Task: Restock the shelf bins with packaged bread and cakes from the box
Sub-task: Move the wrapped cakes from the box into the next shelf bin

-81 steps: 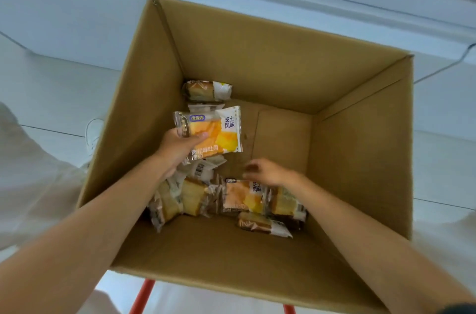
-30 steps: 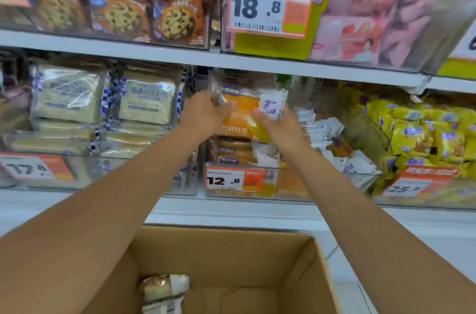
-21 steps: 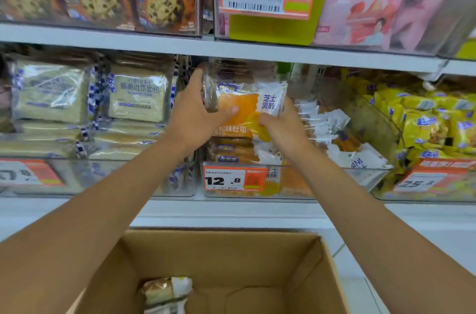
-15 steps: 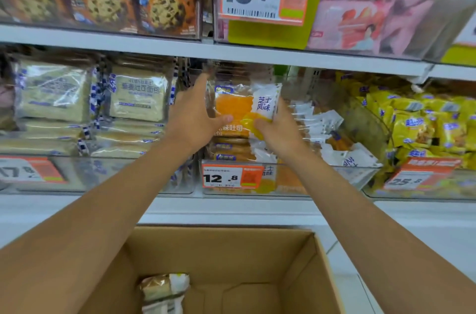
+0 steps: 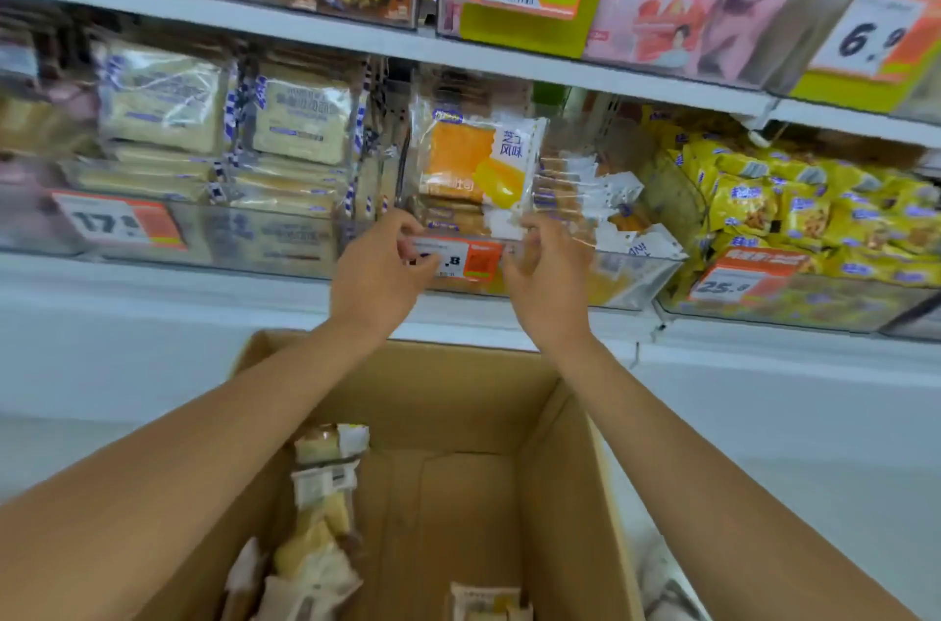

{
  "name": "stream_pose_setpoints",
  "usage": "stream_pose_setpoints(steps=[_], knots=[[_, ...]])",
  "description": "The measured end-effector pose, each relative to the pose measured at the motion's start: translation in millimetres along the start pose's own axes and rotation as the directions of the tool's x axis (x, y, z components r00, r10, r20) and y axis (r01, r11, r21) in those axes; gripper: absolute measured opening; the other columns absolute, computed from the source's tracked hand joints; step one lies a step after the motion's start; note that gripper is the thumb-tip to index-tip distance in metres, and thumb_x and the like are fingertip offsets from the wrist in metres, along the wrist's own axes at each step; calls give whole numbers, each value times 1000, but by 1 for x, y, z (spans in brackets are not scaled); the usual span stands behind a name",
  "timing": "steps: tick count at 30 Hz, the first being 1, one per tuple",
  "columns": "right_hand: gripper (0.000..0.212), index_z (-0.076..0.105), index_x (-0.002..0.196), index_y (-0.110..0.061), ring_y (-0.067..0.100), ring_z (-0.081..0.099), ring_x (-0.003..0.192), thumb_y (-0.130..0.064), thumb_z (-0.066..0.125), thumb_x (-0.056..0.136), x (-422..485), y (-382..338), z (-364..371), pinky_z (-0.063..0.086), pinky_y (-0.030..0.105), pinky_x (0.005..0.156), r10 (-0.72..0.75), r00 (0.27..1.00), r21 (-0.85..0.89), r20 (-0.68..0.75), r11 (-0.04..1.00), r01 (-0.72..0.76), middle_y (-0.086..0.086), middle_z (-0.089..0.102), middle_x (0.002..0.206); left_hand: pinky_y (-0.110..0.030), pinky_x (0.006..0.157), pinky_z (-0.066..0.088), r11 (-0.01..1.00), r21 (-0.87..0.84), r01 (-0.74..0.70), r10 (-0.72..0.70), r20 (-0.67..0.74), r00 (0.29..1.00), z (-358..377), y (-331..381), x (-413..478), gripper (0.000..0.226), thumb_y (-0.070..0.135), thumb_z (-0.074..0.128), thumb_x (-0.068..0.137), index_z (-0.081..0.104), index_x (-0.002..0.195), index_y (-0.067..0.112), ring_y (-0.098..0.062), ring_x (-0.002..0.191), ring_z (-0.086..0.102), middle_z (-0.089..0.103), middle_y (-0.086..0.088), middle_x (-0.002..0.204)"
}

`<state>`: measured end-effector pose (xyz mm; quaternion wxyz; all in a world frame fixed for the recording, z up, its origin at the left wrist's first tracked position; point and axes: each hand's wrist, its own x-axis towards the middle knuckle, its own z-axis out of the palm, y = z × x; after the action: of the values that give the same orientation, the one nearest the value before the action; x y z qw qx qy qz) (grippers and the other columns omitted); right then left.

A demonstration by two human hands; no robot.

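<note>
Packaged bread, head view: an orange-fronted packet stands upright at the front of the clear shelf bin, on top of flat packets of the same kind and free of both hands. The left hand and right hand sit close together at the bin's front lip, on either side of the price label. Each has its fingers curled and neither carries a packet; motion blur hides whether they grip the lip or only pass in front of it. The cardboard box lies open directly below the arms, with several wrapped loaves along its left wall and floor. The neighbouring bins hold pale bread to the left and yellow packets to the right.

Judged step: one placement appears complete and the hands are between items. The next move calls for both hands to drop into the box, take another loaf from the pile and lift it over the bin's lip, label facing outward, without tipping the standing packet.
</note>
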<state>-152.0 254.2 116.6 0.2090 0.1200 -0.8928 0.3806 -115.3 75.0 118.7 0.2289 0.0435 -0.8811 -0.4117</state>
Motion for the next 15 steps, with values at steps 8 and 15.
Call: stream_pose_setpoints(steps=[8, 15], knots=[[38, 56, 130, -21, 11, 54, 115, -23, 63, 93, -160, 86, 74, 45, 28, 100, 282, 645, -233, 711, 959, -163, -3, 57, 129, -12, 61, 40, 853, 95, 513, -516, 290, 806, 18, -146, -142, 24, 25, 77, 82, 62, 98, 14, -11, 78, 58, 62, 3, 83], [42, 53, 135, -7, 25, 55, 122, -11, 61, 94, -267, 164, 115, 44, 16, 88, 510, 86, -467, 856, 833, -295, 10, 57, 134, -27, 70, 45, 697, 117, 707, -676, 438, 593, 42, -227, -222, 22, 7, 76, 82, 62, 97, 8, -17, 73, 51, 54, -2, 76]])
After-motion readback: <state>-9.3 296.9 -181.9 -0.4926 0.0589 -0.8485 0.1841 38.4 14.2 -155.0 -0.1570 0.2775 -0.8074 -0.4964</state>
